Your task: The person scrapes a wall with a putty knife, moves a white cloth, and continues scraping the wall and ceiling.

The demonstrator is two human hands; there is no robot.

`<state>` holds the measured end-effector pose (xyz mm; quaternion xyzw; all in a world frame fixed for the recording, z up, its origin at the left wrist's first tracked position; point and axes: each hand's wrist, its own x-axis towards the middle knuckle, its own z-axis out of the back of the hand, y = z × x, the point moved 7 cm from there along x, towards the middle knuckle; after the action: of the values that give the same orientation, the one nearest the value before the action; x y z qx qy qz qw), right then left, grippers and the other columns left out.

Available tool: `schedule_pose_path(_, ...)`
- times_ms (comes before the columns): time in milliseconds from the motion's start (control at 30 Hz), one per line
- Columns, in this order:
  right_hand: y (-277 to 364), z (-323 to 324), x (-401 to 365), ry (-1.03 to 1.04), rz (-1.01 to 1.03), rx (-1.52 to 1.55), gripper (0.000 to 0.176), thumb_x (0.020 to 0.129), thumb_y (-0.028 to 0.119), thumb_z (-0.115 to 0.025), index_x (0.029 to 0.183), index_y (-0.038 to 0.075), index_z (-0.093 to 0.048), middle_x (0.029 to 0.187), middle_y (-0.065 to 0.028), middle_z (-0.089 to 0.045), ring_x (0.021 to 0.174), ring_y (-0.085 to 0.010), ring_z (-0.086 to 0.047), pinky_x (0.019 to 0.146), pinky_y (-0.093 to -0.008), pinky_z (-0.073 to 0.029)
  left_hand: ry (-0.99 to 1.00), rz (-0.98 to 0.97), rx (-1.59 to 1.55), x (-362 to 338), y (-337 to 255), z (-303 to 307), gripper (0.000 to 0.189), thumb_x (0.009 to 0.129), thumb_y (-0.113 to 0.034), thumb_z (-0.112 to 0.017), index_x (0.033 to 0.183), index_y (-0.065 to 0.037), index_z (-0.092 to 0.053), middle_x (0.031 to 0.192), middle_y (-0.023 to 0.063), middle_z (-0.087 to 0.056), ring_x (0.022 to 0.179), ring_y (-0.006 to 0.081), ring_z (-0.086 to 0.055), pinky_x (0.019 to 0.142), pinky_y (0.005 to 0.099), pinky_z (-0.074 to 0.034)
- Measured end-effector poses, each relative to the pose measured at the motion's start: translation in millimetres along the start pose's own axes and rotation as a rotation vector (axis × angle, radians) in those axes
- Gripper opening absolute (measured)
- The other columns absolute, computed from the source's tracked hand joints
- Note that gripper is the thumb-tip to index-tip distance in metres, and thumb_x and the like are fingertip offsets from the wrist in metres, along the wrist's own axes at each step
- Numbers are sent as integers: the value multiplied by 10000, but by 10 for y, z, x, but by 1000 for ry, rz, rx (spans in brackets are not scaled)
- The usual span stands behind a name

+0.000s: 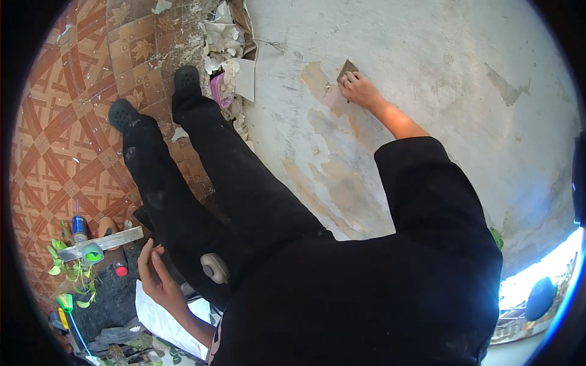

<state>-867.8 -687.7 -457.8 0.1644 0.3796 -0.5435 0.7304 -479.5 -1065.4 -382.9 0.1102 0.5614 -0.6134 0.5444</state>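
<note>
Against the grey wall [439, 73], my right hand [361, 91] grips a scraper [348, 66] with a flat, dark blade. Its handle is mostly hidden under my fingers. Around the blade, the wall's coating is off in tan and pale patches [345, 183]. My left hand [160, 280] hangs low beside my thigh, fingers loosely bent and apart, with nothing visible in it. Close to it are the end of a wooden strip [116, 241] and a white sheet [162, 314].
Torn flakes and scraps [223, 33] lie along the wall's foot, with a purple packet [221, 91] among them. My feet stand on patterned tiles [67, 140]. A blue can [79, 227], a green-cored tape roll [92, 253], a red-capped bottle [121, 265] and a leafy plant [56, 256] are at lower left.
</note>
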Motion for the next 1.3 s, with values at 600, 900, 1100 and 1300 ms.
schedule_pose_path(600, -20, 81, 258, -74, -278, 116, 66, 689, 139, -526, 643, 102, -554, 717, -25, -568, 704, -144, -549, 612, -265, -409, -26, -27, 22, -11, 151, 59, 227, 906, -61, -430, 1075, 28, -554, 886, 102, -597, 835, 140, -557, 792, 252, -417)
schedule_pose_path(900, -73, 139, 156, 261, -52, 19, 165, 731, 166, -505, 798, 61, -613, 855, -59, -576, 875, -207, -539, 854, -319, -395, 0, 9, -60, -39, 48, -59, 227, 912, -73, -425, 1074, 20, -555, 891, 89, -592, 848, 134, -555, 795, 247, -416)
schedule_pose_path(1100, -27, -22, 76, 147, 31, -102, 285, 729, 199, -489, 814, -27, -641, 891, -155, -606, 906, -322, -562, 830, -450, -421, -33, 41, -43, -22, 34, -60, 229, 913, -77, -428, 1081, 13, -554, 891, 92, -592, 847, 133, -555, 798, 241, -412)
schedule_pose_path(1300, -11, -33, 7, 51, 49, -26, 303, 718, 183, -496, 865, -48, -624, 909, -180, -607, 924, -317, -568, 822, -423, -442, 9, 53, -59, 25, 40, -165, 231, 914, -75, -426, 1087, 11, -553, 908, 96, -591, 853, 129, -554, 805, 242, -414)
